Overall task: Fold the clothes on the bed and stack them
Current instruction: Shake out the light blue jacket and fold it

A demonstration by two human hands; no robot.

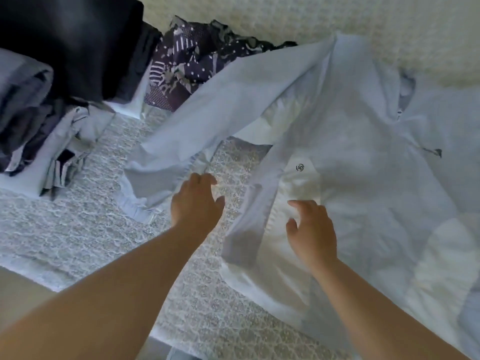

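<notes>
The left hand is seen palm down with its fingers loosely spread and slightly bent; nothing is gripped, and whether the tips touch the sleeve edge just beyond them cannot be told. The right hand is held over the near left part of the pale blue jacket, its fingers relaxed and a little apart, the thumb set off to the left; nothing is pinched, and contact with the fabric cannot be told. Both bare forearms are stretched forward from the near edge, the left one slanting in from the near left. The jacket is laid out on the right half of the bed, its sleeve thrown out to the left. A pile of folded clothes is seen at the far left, and a dark patterned garment lies crumpled beyond the sleeve
</notes>
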